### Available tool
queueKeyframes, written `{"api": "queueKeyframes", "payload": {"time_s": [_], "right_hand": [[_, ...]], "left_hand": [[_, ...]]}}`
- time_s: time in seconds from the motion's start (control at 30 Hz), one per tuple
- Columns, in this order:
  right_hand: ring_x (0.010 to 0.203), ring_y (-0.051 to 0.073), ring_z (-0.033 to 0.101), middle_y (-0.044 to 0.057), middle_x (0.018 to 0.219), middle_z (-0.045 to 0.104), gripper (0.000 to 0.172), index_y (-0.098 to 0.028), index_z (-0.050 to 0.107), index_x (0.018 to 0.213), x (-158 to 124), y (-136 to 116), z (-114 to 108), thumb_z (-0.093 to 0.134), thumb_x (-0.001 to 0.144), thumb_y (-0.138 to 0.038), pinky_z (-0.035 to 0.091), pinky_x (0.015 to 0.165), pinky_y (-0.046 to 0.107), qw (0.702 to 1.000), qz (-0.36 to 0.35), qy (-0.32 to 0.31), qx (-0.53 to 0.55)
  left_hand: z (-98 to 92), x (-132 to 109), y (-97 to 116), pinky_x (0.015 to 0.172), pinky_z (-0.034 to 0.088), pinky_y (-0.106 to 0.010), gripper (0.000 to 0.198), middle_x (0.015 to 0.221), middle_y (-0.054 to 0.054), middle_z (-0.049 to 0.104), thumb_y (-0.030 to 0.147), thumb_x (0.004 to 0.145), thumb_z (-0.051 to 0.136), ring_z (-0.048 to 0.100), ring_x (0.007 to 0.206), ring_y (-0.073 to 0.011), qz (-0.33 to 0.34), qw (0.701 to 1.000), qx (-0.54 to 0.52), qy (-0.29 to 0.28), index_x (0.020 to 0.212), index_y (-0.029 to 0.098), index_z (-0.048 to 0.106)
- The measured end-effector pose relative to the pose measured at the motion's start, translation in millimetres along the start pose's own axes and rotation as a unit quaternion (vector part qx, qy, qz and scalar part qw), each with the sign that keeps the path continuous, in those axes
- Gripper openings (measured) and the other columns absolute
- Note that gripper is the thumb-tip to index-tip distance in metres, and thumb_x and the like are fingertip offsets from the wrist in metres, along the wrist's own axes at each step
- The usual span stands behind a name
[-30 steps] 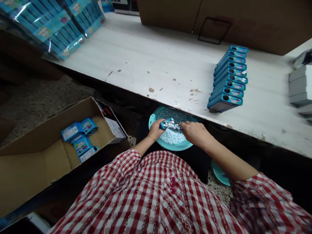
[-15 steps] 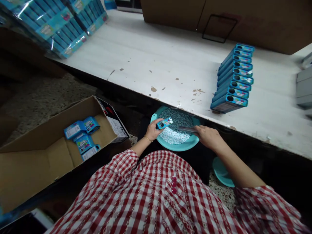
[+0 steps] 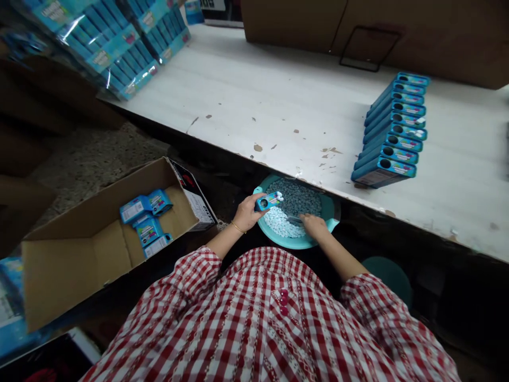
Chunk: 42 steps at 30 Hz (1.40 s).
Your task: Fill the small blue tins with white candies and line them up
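Observation:
In my left hand point(image 3: 245, 213) is a small blue box point(image 3: 269, 201), held over the left side of a turquoise basin point(image 3: 261, 229). A dark round hole shows in the box's upper face, and a few white pellets sit at its right end. Small pale pellets point(image 3: 298, 197) fill much of the basin. My right hand point(image 3: 314, 225) reaches low into the basin, closed around a small grey scoop point(image 3: 294, 219) whose tip lies among the pellets. Part of the scoop is hidden by the fingers.
On the white table point(image 3: 278, 95), a row of blue boxes point(image 3: 387, 170) stands at the right. Wrapped packs of blue boxes point(image 3: 119, 63) lie at the back left. A cardboard carton point(image 3: 71, 254) left of me holds several blue packs point(image 3: 147, 228). A large brown carton point(image 3: 294, 26) stands behind.
My right hand has moved left and down into the basin, bringing the scoop into the pellets. My left hand keeps the box in nearly the same spot. The view has shifted slightly.

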State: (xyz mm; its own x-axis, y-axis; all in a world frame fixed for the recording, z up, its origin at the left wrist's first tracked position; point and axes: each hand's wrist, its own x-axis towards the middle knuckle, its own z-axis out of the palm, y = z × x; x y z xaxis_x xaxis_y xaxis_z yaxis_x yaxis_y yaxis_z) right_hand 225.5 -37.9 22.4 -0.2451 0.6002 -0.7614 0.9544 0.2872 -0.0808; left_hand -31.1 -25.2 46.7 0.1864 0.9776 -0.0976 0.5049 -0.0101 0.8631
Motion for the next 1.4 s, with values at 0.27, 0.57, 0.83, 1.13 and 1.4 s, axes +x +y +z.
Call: {"api": "queueKeyframes", "payload": {"time_s": [0.27, 0.57, 0.83, 1.13, 1.4], "right_hand": [[0.098, 0.019, 0.057, 0.010, 0.109, 0.060, 0.039, -0.018, 0.048, 0.127, -42.1, 15.8, 8.6, 0.041, 0.089, -0.025, 0.041, 0.081, 0.026, 0.995, 0.022, 0.081, 0.059], [0.102, 0.018, 0.055, 0.008, 0.110, 0.060, 0.039, -0.022, 0.048, 0.127, -46.8, 18.3, 15.9, 0.041, 0.090, -0.027, 0.041, 0.084, 0.026, 0.986, 0.005, 0.099, 0.131], [0.098, 0.019, 0.058, 0.007, 0.110, 0.060, 0.039, -0.023, 0.049, 0.128, -51.5, 21.2, 18.6, 0.042, 0.089, -0.026, 0.043, 0.080, 0.025, 0.979, 0.010, 0.102, 0.174], [0.103, 0.017, 0.056, 0.008, 0.113, 0.060, 0.039, -0.023, 0.049, 0.127, -58.9, 20.9, 22.0, 0.042, 0.090, -0.027, 0.042, 0.085, 0.025, 0.974, 0.014, 0.110, 0.198], [0.105, 0.018, 0.056, 0.009, 0.116, 0.060, 0.039, -0.020, 0.050, 0.126, -52.3, 26.5, 20.4, 0.042, 0.088, -0.023, 0.044, 0.086, 0.026, 0.979, 0.010, 0.108, 0.175]], "left_hand": [[41.0, 47.7, 63.5, 0.075, 0.048, -0.026, 0.045, 0.091, -0.004, 0.065, 0.036, 0.069, 0.069, 0.061, 0.081, -0.0154, 0.048, 0.985, -0.160, -0.049, 0.106, 0.016, 0.054], [42.6, 44.5, 54.1, 0.079, 0.047, -0.028, 0.043, 0.093, -0.005, 0.063, 0.034, 0.066, 0.070, 0.059, 0.084, -0.0155, 0.002, 0.988, -0.142, -0.067, 0.101, 0.013, 0.056], [108.1, 109.2, 136.5, 0.085, 0.045, -0.028, 0.047, 0.099, -0.007, 0.062, 0.029, 0.066, 0.072, 0.058, 0.093, -0.0166, 0.104, 0.949, -0.256, -0.149, 0.106, 0.013, 0.054], [168.2, 141.9, 155.6, 0.081, 0.046, -0.036, 0.055, 0.100, -0.007, 0.052, 0.033, 0.061, 0.076, 0.054, 0.091, -0.0210, 0.093, 0.993, -0.064, -0.035, 0.103, 0.016, 0.045], [151.1, 139.0, 144.1, 0.095, 0.041, -0.047, 0.090, 0.122, -0.019, 0.043, 0.048, 0.058, 0.076, 0.045, 0.115, -0.0307, 0.161, 0.985, -0.062, -0.005, 0.127, 0.014, 0.030]]}}
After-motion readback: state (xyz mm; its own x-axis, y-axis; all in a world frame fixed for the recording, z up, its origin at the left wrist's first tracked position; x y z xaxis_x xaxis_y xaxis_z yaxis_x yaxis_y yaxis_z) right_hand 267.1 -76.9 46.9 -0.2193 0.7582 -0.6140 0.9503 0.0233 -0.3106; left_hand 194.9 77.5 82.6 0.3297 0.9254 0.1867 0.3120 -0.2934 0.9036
